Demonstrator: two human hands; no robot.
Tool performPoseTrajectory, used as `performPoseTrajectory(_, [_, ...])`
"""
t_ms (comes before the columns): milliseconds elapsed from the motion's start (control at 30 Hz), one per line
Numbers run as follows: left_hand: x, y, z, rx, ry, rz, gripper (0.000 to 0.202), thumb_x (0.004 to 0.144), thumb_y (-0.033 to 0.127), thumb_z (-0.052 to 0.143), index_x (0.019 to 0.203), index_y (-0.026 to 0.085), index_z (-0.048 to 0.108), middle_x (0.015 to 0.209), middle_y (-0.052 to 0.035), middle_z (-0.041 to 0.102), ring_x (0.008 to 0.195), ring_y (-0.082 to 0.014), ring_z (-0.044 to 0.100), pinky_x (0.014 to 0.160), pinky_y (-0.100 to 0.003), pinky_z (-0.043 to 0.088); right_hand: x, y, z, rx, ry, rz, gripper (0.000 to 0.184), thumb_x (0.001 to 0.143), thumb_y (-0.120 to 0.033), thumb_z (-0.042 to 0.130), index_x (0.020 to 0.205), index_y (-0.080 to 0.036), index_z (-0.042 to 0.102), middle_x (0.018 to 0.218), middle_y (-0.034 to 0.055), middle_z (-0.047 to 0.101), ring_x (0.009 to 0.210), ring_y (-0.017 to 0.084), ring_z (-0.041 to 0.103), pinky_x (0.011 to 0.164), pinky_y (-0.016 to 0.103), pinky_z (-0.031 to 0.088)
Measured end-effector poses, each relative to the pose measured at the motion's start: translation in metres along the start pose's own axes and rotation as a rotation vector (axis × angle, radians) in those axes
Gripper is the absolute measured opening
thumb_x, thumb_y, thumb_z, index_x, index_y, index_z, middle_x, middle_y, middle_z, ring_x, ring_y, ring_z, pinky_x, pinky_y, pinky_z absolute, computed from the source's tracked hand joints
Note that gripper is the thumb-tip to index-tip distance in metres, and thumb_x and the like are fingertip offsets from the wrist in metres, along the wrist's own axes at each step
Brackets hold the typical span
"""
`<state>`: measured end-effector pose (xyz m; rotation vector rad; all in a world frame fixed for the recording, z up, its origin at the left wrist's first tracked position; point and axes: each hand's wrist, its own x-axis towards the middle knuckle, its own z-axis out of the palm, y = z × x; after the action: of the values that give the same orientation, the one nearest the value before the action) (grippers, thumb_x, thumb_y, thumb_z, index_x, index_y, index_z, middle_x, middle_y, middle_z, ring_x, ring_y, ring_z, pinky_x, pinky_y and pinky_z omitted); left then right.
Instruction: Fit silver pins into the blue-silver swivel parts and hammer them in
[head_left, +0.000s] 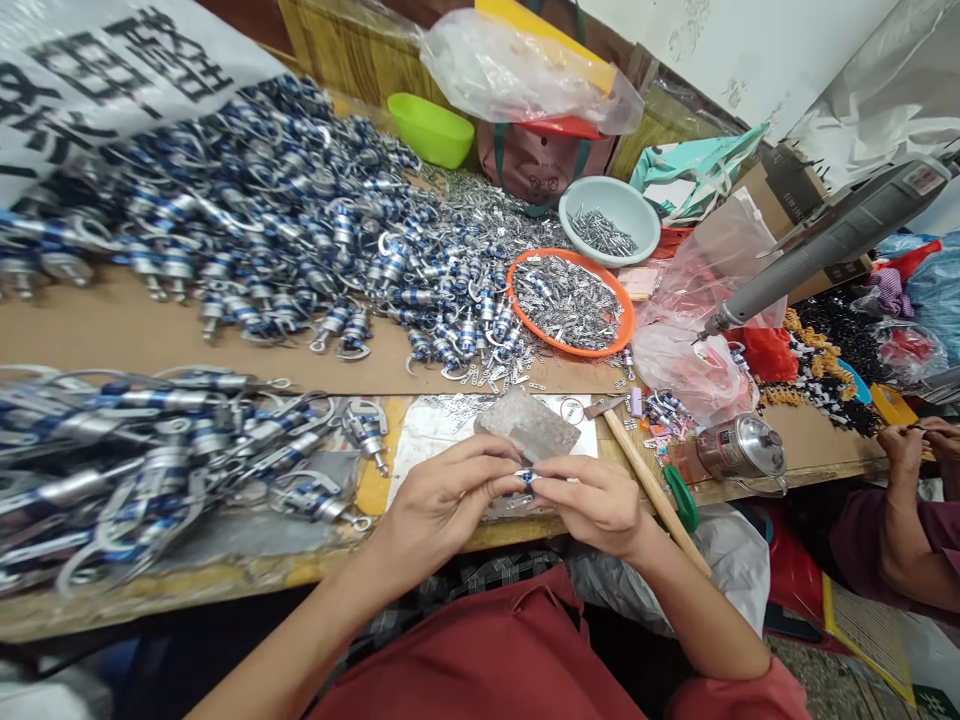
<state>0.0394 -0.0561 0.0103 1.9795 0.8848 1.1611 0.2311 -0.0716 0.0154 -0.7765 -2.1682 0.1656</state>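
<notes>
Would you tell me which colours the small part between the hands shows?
The small part shows blue and silver, seen best in the head view.

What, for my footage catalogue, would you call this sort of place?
Probably a small assembly workshop: similar blue-and-silver pieces are heaped on the bench, an orange bowl holds many small metal parts, and what looks like an electric screwdriver slants down at right.

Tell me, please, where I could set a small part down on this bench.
Bare brown cardboard runs between the big pile of blue-and-silver parts and the nearer pile; a smaller patch lies between the lidded mug and the black pieces. It is crowded around the orange basket.
</notes>
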Motion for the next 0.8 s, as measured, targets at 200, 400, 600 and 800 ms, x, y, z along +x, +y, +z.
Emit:
performPoseTrajectory(200, [0.000, 0.001, 0.002, -0.072, 0.014, -0.081, 0.016, 0.079, 0.013, 0.054, 0.075, 0.016, 0.069, 0.080, -0.0060, 0.070, 0.078, -0.0148, 0.065, 0.073, -0.021, 0.051, 0.000, -0.006, 0.000, -0.013, -0.017, 0.040, 0.016, 0.080, -0.008, 0.055, 0.090, -0.015, 0.066, 0.088, 0.0085, 0.069, 0.080, 0.012, 0.065, 0.070, 0.020, 0.055])
performPoseTrajectory(400, [-0.002, 0.004, 0.006, -0.162, 0.054, -0.189, 0.016, 0.078, 0.017, 0.054, 0.071, 0.017, 0.068, 0.078, -0.0047, 0.070, 0.073, -0.0145, 0.065, 0.070, -0.022, 0.051, -0.004, -0.008, 0.002, 0.105, 0.010, 0.178, 0.012, 0.081, -0.018, 0.059, 0.089, -0.019, 0.068, 0.089, 0.0065, 0.069, 0.079, 0.012, 0.066, 0.070, 0.020, 0.056])
performPoseTrajectory(600, [-0.007, 0.010, 0.018, -0.425, 0.154, -0.634, 0.019, 0.069, 0.032, 0.065, 0.081, 0.018, 0.070, 0.079, -0.0047, 0.072, 0.073, -0.0186, 0.065, 0.069, -0.029, 0.054, 0.000, -0.012, 0.001, 0.233, 0.101, 0.377, 0.009, 0.075, -0.021, 0.066, 0.081, -0.017, 0.072, 0.078, 0.0074, 0.070, 0.069, 0.014, 0.066, 0.063, 0.023, 0.055])
performPoseTrajectory(800, [-0.010, 0.010, 0.026, -0.663, 0.241, -0.767, 0.059, 0.058, 0.028, 0.075, 0.112, 0.017, 0.053, 0.086, -0.0029, 0.066, 0.087, -0.0177, 0.062, 0.079, -0.030, 0.052, 0.013, 0.007, -0.009, 0.258, -0.093, 0.489, 0.008, 0.076, -0.023, 0.065, 0.078, -0.019, 0.072, 0.077, 0.0036, 0.070, 0.070, 0.013, 0.065, 0.064, 0.023, 0.053])
